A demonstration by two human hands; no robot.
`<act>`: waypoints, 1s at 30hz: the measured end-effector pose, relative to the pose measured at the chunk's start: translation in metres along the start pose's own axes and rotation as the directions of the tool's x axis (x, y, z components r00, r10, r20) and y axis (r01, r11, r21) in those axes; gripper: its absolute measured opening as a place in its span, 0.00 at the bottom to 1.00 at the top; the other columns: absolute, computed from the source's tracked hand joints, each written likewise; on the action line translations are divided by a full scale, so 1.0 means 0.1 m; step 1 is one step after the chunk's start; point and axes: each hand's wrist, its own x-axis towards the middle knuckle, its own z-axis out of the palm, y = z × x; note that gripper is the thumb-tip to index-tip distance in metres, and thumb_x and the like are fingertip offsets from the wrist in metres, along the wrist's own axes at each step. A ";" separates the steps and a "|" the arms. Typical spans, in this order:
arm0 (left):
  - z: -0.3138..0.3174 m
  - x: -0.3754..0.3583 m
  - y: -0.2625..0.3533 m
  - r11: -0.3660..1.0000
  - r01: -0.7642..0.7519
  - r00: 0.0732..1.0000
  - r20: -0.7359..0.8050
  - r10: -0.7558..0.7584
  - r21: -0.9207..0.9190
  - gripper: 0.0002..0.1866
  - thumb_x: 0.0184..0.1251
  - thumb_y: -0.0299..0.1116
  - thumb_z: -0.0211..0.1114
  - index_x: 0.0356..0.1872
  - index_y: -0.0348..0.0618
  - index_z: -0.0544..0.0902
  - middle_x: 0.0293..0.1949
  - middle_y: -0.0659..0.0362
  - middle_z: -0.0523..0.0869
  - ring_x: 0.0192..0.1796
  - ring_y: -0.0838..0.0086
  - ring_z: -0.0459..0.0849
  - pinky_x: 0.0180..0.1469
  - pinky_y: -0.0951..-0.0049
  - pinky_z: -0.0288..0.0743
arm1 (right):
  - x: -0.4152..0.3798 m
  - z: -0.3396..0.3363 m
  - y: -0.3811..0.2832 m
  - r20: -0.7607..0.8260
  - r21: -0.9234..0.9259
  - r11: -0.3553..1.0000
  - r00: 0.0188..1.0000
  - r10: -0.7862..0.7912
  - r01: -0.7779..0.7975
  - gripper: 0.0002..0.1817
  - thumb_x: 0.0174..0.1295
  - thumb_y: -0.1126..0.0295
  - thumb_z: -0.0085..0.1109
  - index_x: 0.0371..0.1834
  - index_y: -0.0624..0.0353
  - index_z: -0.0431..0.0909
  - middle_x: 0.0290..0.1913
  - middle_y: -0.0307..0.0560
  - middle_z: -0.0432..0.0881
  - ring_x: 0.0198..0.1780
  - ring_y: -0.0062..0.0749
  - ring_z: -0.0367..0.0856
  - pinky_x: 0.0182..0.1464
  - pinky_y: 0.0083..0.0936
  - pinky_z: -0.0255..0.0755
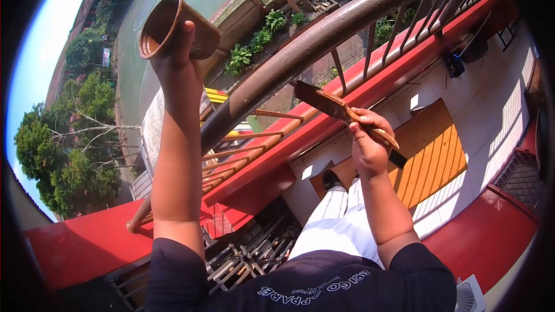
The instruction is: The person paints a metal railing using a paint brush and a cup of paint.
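Note:
A brown, paint-stained cup [205, 32] is held up at the upper left, tilted with its mouth toward the left. My left hand [178, 52] grips it from below, the thumb along its side. My right hand [371, 138] is closed on the wooden handle of a flat paintbrush [324, 99]. The brush's dark, brown-coated tip points up and left, close beside the thick round handrail [300, 52]. The rail is glossy brown over its upper length and a duller grey-brown lower down.
Thin bars stand under the rail along a red ledge [254, 167]. Below are a wooden board [436, 150] on the tiled floor, metal lattice [248, 254] and my feet. Plants and a green court [130, 34] lie beyond the rail. A fan-like unit [469, 296] is at lower right.

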 end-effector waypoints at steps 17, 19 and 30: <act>0.05 0.19 -0.37 0.979 0.186 0.946 0.284 -0.155 -0.087 0.27 0.74 0.47 0.63 0.65 0.40 0.74 0.58 0.54 0.82 0.62 0.59 0.80 0.66 0.58 0.73 | 0.13 -0.14 0.38 0.165 -0.261 0.959 0.984 -0.066 0.109 0.14 0.50 0.89 0.71 0.37 0.60 0.83 0.44 0.55 0.86 0.47 0.39 0.88 0.50 0.30 0.83; 0.05 0.20 -0.34 0.974 0.206 0.944 0.281 -0.172 -0.099 0.28 0.74 0.48 0.63 0.65 0.39 0.73 0.59 0.53 0.81 0.63 0.58 0.79 0.66 0.57 0.73 | 0.11 -0.25 0.43 0.091 -0.430 0.899 0.995 -0.051 0.085 0.14 0.50 0.89 0.71 0.36 0.60 0.83 0.44 0.55 0.86 0.47 0.39 0.88 0.51 0.30 0.83; 0.11 0.14 -0.28 0.984 0.175 0.941 0.301 -0.155 -0.038 0.36 0.71 0.56 0.63 0.70 0.41 0.68 0.63 0.50 0.77 0.66 0.53 0.76 0.69 0.49 0.69 | 0.34 -0.22 0.20 0.226 -0.262 0.951 0.968 -0.108 0.167 0.11 0.49 0.85 0.72 0.36 0.61 0.86 0.38 0.52 0.89 0.41 0.38 0.90 0.43 0.25 0.84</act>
